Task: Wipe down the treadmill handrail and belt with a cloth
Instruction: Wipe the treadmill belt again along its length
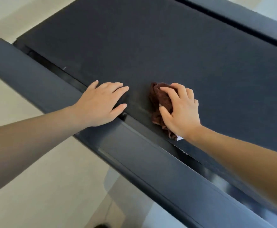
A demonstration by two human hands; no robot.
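Observation:
The dark treadmill belt [175, 46] fills the upper and middle part of the head view, running diagonally. A crumpled brown cloth [159, 99] lies on the belt near its near edge, and my right hand [180, 109] presses down on it with fingers curled over it. My left hand [100, 102] rests flat, fingers spread, across the near side rail [35, 78] and the belt's edge, a short way left of the cloth. No handrail is in view.
The far side rail [249, 18] runs along the upper right. A pale tiled floor [44, 186] shows below and left of the treadmill. A small white tag [179, 138] peeks out under the cloth by my right wrist.

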